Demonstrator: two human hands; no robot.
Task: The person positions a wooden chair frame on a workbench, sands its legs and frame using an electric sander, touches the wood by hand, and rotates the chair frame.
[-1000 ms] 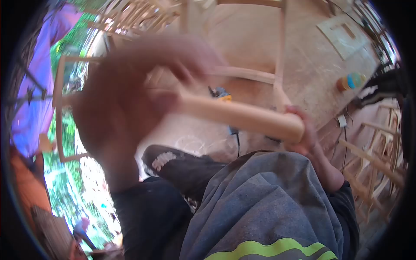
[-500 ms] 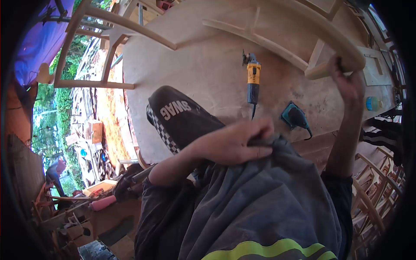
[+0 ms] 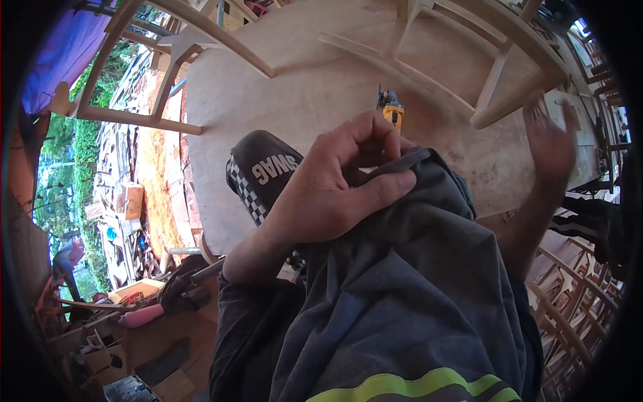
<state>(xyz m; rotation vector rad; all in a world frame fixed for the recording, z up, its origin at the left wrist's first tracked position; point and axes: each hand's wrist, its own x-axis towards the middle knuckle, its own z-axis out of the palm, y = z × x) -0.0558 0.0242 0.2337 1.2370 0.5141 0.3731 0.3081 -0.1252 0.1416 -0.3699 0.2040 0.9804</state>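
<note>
My left hand point(image 3: 341, 181) is closed in a pinch on the lifted edge of a grey shirt point(image 3: 402, 281) with a lime-yellow stripe. Behind that hand, the head of a yellow angle grinder point(image 3: 392, 117) shows on the wooden work surface point(image 3: 288, 100); the rest of it is covered. My right hand point(image 3: 552, 141) is raised at the right, fingers apart and slightly blurred, with nothing visible in it. Close by its fingertips is the curved rail of a wooden chair frame point(image 3: 512, 104). I cannot tell whether they touch.
Another wooden frame point(image 3: 140, 120) stands at the upper left. My leg in black trousers point(image 3: 261, 161) with a checkered stripe is bent over the work surface. Several wooden frames point(image 3: 576, 308) are stacked at the lower right. A pink roll point(image 3: 142, 316) lies at the lower left.
My left hand has risen, pulling the shirt edge upward, so cloth now covers most of the grinder and the teal sander. My right hand has lowered slightly and its fingers have spread beside the rail.
</note>
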